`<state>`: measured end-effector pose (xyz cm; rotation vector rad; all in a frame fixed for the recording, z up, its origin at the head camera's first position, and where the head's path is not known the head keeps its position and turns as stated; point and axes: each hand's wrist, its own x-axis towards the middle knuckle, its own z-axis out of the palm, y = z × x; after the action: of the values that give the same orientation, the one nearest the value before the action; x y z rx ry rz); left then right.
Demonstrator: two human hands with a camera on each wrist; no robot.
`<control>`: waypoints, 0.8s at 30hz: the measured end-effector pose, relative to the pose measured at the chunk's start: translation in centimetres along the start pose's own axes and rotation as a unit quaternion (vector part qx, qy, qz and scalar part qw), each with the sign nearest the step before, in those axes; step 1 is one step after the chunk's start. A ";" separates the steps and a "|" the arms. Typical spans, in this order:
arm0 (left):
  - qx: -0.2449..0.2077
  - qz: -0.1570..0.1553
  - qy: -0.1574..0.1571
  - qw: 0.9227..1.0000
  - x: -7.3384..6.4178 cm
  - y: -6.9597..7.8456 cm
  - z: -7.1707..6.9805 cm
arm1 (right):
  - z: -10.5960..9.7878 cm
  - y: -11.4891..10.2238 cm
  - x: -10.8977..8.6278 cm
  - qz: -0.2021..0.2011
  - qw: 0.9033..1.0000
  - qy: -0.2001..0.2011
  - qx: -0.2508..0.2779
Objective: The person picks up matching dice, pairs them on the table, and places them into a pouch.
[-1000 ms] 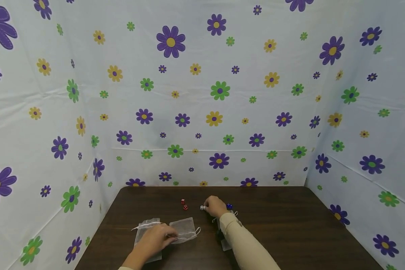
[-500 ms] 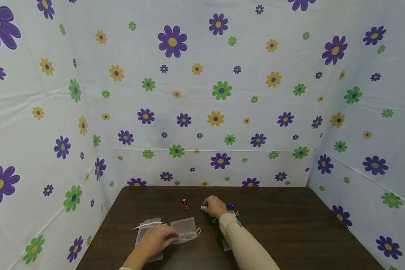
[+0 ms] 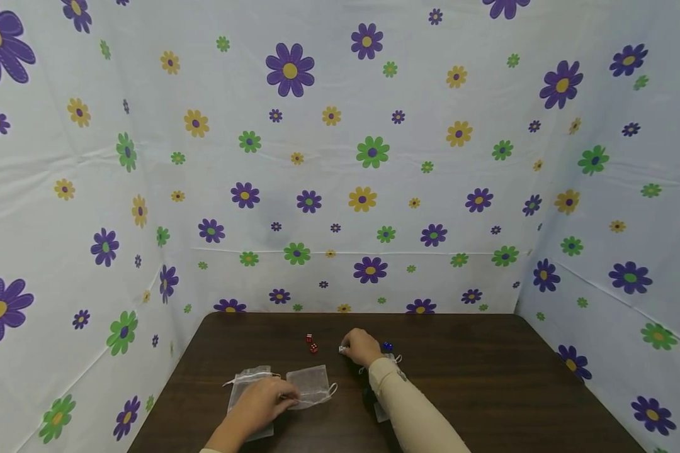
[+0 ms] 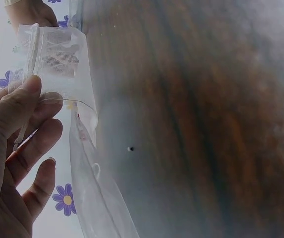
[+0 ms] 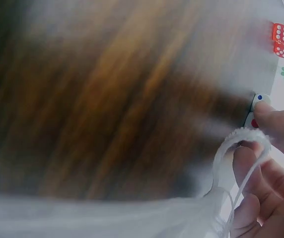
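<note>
My left hand (image 3: 263, 402) pinches the drawstring end of a sheer white organza bag (image 3: 308, 380) between thumb and forefinger; the other fingers are loosely bent in the left wrist view. A second organza bag (image 3: 249, 376) lies partly beneath that hand. Farther forward, my right hand (image 3: 361, 347) holds white dice (image 3: 342, 349) at its thumb and fingertips. In the right wrist view the thumb lies on a white die (image 5: 260, 97) with a blue pip, and one with a red pip shows just below it. Fingers hide part of them.
Two red dice (image 3: 314, 348) sit left of the right hand, and blue dice (image 3: 388, 346) sit to its right. A third organza bag (image 3: 381, 412) lies partly under the right forearm. Flower-printed cloth (image 3: 340, 157) stands around the brown table (image 3: 476, 377).
The view has shifted slightly. My right fingers have shifted a little about the white dice; my left hand keeps its hold on the bag.
</note>
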<state>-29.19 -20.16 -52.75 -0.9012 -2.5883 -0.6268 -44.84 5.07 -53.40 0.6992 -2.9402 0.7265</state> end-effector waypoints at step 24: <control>0.011 0.013 0.020 1.000 -0.1 0.1 -0.2 | -0.3 0.5 -0.7 -0.009 1.000 0.003 -0.002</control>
<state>-28.97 -20.23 -52.61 -0.9059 -2.5387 -0.6017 -44.49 5.88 -53.48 0.7217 -2.9243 0.7196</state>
